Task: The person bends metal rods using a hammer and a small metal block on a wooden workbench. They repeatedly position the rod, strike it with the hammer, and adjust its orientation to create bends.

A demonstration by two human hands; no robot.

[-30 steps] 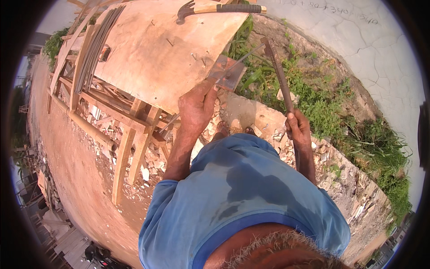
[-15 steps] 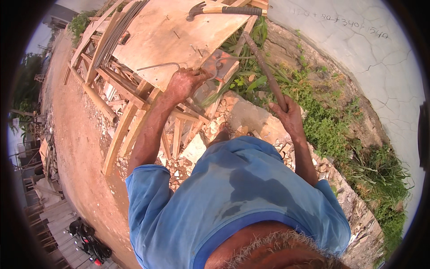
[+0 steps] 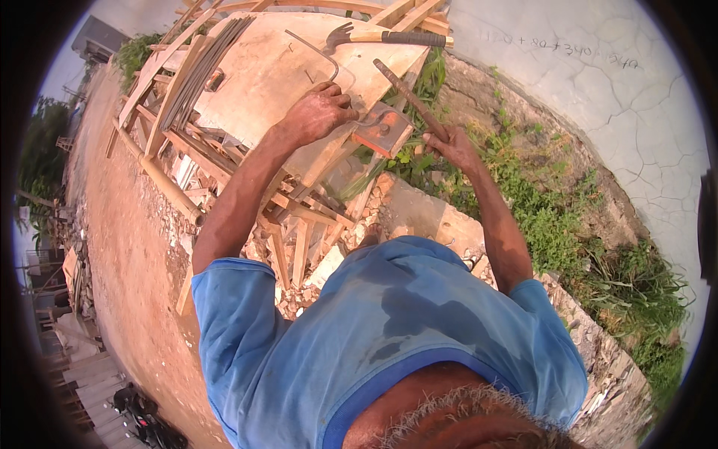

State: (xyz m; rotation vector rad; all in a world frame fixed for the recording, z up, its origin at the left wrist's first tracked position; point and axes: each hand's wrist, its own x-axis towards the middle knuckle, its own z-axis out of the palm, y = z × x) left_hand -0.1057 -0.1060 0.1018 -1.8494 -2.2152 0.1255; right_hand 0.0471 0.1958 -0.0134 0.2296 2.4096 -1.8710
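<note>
My left hand point(image 3: 318, 112) is closed over the near edge of a plywood board point(image 3: 247, 90), gripping a thin bent steel rod point(image 3: 310, 49). The rod's hooked part rises beyond my knuckles and lies over the board. Just right of those fingers is a flat metal plate with orange edges point(image 3: 383, 129) and small raised pieces on top. My right hand point(image 3: 454, 149) is wrapped round the lower end of a rusty metal bar point(image 3: 407, 96), which slants up and left, its far tip near the board's right edge. A claw hammer point(image 3: 393, 36) rests across the board's far right corner.
Long thin steel rods point(image 3: 196, 78) lie bundled along the board's left side. Timber pieces point(image 3: 303, 243) and rubble are below the bench. Green plants point(image 3: 542, 202) grow along a cracked pale wall point(image 3: 606, 112) at right. A dirt road point(image 3: 123, 247) runs at left, with a parked motorcycle point(image 3: 142, 419).
My left hand has moved away from me and right, and the bent rod has swung to point farther up the board. My right hand has moved left and farther out with the bar.
</note>
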